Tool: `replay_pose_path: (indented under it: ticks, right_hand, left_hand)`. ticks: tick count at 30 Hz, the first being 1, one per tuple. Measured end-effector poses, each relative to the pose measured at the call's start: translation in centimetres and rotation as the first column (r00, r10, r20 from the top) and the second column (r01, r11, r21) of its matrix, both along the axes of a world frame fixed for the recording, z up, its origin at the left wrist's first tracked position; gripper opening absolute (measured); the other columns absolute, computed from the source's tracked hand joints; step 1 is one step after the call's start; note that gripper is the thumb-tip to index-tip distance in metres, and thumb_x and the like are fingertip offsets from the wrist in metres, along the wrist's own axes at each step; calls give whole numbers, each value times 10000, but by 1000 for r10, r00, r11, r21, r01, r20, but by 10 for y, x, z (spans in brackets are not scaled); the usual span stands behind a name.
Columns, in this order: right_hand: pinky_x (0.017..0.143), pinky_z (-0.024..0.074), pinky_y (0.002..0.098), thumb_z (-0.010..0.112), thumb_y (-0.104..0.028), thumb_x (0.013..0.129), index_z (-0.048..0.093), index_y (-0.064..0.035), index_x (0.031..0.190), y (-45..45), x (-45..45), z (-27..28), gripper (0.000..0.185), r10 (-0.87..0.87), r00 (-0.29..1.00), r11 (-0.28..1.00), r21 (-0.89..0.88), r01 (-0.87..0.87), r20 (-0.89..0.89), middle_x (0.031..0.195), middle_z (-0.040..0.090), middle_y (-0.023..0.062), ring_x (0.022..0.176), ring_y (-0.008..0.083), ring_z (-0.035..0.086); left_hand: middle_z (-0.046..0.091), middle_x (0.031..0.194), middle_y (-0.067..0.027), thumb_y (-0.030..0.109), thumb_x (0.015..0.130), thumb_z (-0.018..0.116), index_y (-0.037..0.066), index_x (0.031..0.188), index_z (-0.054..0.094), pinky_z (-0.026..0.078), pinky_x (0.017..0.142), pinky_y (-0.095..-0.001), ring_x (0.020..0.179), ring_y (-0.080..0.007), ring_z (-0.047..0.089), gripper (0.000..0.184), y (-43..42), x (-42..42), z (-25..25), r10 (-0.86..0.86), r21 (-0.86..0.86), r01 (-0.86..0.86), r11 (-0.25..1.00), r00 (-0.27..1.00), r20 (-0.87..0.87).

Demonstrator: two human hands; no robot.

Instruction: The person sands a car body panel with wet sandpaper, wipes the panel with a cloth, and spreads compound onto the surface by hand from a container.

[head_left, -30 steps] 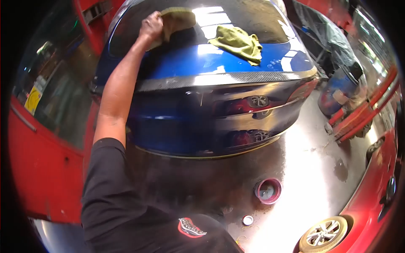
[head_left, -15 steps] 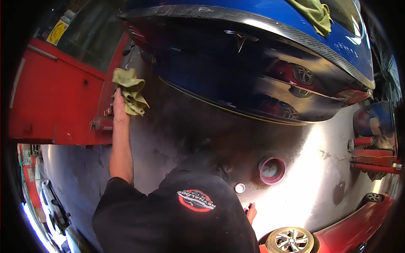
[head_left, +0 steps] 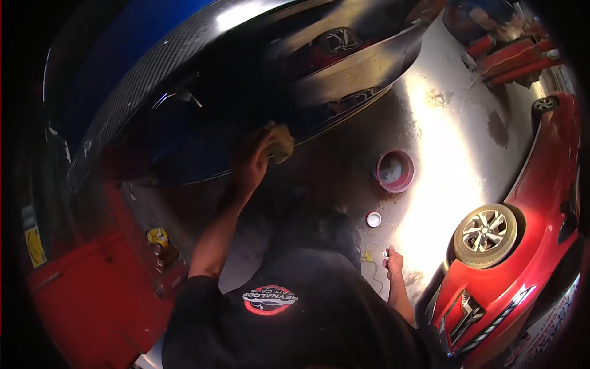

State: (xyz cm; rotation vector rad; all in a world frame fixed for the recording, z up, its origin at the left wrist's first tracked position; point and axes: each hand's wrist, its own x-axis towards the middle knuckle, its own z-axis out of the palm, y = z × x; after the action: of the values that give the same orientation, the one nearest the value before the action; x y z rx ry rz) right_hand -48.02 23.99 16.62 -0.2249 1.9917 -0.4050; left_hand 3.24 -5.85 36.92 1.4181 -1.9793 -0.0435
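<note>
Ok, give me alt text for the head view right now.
A left hand holds a cloth by the lower rear of a blue car; the right hand holds a small item, unclear. A bucket and a red car are on the floor.

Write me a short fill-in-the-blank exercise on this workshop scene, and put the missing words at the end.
1. The cloth is in the person's ____.
2. The car whose spoked wheel shows in full is painted ____.
3. Of the bucket and the small round container, the one nearer the right hand in the picture is the ____.

Missing words, in order: left hand; red; container.
</note>
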Motion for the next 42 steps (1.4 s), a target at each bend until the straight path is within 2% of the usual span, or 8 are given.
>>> replay_pose_path:
  ticks: [5,8,11,15,26,31,35,42]
  right_hand:
    - [497,472,266,574,-428,1000,681,-13,1062,43,29,-23,433,-180,982,983,-7,181,55,854,638,53,579,139,526]
    - [513,475,262,573,-425,1001,678,-33,1047,69,30,-41,408,-294,948,956,28,292,125,843,627,45,596,139,529]
    - [466,430,275,592,-403,991,656,-55,915,80,38,-39,362,-449,874,893,54,447,185,770,601,28,529,126,484]
    - [459,406,275,605,-396,989,658,-56,879,114,24,-72,361,-251,964,967,80,244,93,729,593,31,534,117,479]
    - [681,504,258,545,-482,1016,603,-13,1309,15,-103,-39,556,-591,791,802,12,597,162,1220,661,52,806,134,557]
    - [650,476,251,559,-457,1017,661,-32,1199,13,-89,-49,474,-607,761,780,-12,626,231,1043,653,20,765,111,538]
    - [592,435,227,572,-439,1012,693,-52,1079,18,-68,-58,411,-623,731,766,27,642,279,898,601,-23,684,76,495]
    - [584,433,231,551,-425,1025,693,-46,1116,7,-51,-61,415,-612,740,771,3,636,279,923,620,-24,680,71,505]
  left_hand:
    - [578,1366,-83,115,856,733,126,1341,601,509,956,-466,1206,-330,578,502,-98,-98,-1,-495,-84,561,824,783,377]
    - [472,1484,-65,188,932,667,83,1364,575,414,1075,-508,1336,-298,472,454,-105,-58,-56,-452,185,414,891,774,444]
    - [309,1608,-6,393,985,570,163,1457,504,223,1224,-498,1500,-266,250,529,-75,32,-97,-454,413,299,860,78,888]
    - [173,1667,37,617,973,429,225,1603,212,94,1257,-476,1543,-216,112,773,-133,-58,-74,-346,350,220,911,-58,936]
    - [289,1628,-6,600,1022,303,192,1542,376,100,1241,-500,1535,-283,128,665,-367,-358,-66,247,-223,335,915,-30,969]
    - [210,1662,44,594,1005,365,213,1557,350,48,1251,-484,1551,-254,72,672,-280,-302,-136,-438,449,251,858,-100,893]
    - [224,1656,0,597,976,426,159,1562,322,23,1252,-484,1553,-224,65,739,-173,-167,-156,-576,657,228,719,-336,746]
    - [430,1537,-74,391,930,603,83,1381,571,205,1231,-463,1493,-262,259,548,-276,-281,-166,-650,615,395,682,-57,758]
